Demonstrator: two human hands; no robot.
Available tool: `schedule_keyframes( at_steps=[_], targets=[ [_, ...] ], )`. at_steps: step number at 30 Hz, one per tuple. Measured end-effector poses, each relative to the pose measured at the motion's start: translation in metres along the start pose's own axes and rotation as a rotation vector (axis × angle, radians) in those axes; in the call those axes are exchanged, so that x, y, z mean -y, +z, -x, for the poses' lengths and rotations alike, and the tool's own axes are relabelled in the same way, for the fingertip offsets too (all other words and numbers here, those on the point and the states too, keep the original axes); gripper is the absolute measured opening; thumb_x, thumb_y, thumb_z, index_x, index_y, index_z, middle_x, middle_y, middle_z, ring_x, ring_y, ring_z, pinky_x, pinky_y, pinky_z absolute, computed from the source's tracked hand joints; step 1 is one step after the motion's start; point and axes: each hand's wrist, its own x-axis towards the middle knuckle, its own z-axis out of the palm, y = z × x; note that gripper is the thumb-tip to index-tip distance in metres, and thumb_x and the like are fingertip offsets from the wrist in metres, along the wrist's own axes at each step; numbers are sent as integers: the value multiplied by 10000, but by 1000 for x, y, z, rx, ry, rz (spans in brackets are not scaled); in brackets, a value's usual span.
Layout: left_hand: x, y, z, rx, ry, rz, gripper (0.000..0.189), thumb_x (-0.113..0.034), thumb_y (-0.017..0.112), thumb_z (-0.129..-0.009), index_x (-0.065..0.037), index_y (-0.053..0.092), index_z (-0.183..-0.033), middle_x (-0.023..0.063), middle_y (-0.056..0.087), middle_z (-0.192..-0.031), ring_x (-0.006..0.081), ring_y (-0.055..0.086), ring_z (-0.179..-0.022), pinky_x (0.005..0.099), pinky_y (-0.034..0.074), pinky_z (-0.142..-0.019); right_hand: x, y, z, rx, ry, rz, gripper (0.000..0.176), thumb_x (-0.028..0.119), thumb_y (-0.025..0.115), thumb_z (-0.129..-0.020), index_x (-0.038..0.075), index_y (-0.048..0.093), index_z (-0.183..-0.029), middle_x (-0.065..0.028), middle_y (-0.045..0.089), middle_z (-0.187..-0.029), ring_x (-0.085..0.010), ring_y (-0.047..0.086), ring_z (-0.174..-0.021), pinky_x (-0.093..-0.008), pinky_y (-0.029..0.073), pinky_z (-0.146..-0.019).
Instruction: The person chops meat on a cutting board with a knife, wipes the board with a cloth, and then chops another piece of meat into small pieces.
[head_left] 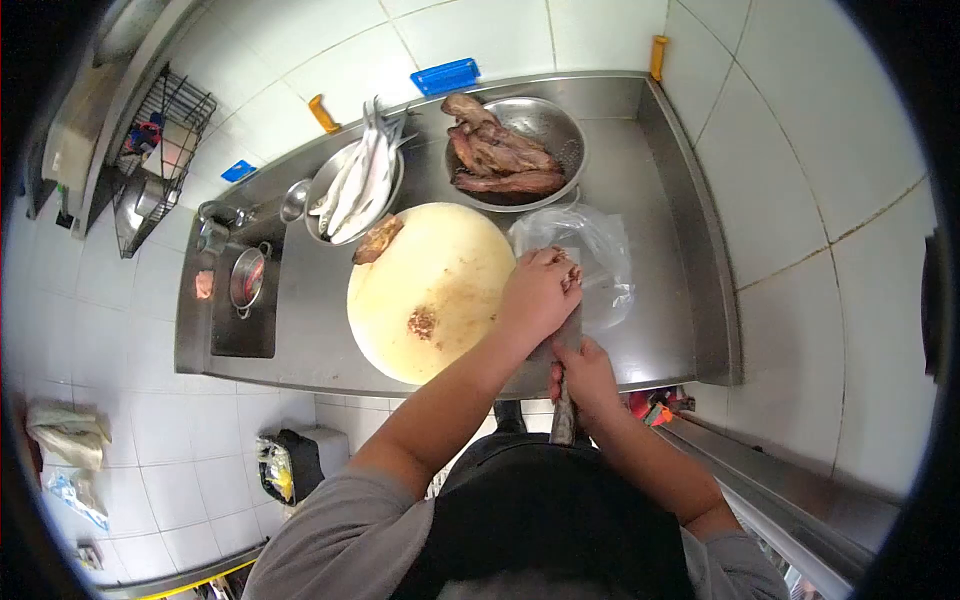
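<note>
My right hand [585,375] is wrapped round the handle of a cleaver [568,325], whose grey blade points away from me. Over the far part of the blade lies my left hand [545,290], fingers bent and pressed together around small brown bits. Behind and beside the blade is a clear plastic bag [605,270]. To the left sits a round yellowish cutting board [445,270], with a small pile of chopped brown bits [422,322] on it and a brown meat piece [378,240] at its upper left edge.
A metal colander [570,135] holds long dark meat strips [505,155]. Left of it, silvery fish [365,180] lie in a metal bowl [325,185]. A sink [235,325] with a small pot [247,278] is at the left. The steel counter's raised edge [700,220] runs along the right.
</note>
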Motion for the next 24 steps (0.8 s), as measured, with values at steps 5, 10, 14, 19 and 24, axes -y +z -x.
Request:
schedule_keyframes(
  at_steps=[5, 10, 14, 19, 24],
  targets=[
    [18, 67, -54, 483, -166, -34, 269, -326, 646, -881, -92, 744, -971, 161, 701, -1051, 383, 649, -1028, 470, 519, -895, 26, -41, -23, -74, -10, -23, 110, 123, 554, -960, 67, 461, -941, -41, 512, -643, -173, 511, -477, -338, 422, -433],
    [53, 118, -67, 452, -89, 21, 312, -353, 612, -938, -74, 737, -1003, 184, 707, -1041, 424, 659, -954, 484, 527, -856, 33, -98, 8, -39, 112, 40, 117, 150, 538, -966, 41, 512, -933, -46, 530, -657, -172, 519, -491, -321, 428, -448],
    [48, 64, -73, 458, -64, 206, 282, -274, 587, -983, -37, 726, -1049, 145, 741, -1028, 351, 698, -962, 419, 546, -875, 41, -134, 37, 99, 133, 206, 123, 161, 555, -976, 40, 542, -973, -22, 514, -623, -139, 489, -448, -298, 406, -427],
    [80, -21, -58, 234, -477, 972, 301, -205, 568, -1021, 56, 694, -1105, 120, 737, -1049, 174, 691, -1012, 308, 532, -928, 45, -142, 46, 168, 119, 227, 115, 156, 564, -994, 45, 581, -1018, -8, 510, -607, -117, 473, -439, -265, 386, -418],
    [133, -115, 31, 3, -596, 613, 342, -235, 549, -1028, 66, 671, -1132, 176, 718, -1118, 237, 686, -1064, 347, 510, -983, 39, -119, 13, 322, 3, 566, 128, 156, 563, -986, 32, 566, -955, -22, 531, -616, -137, 508, -460, -300, 418, -436]
  ],
)
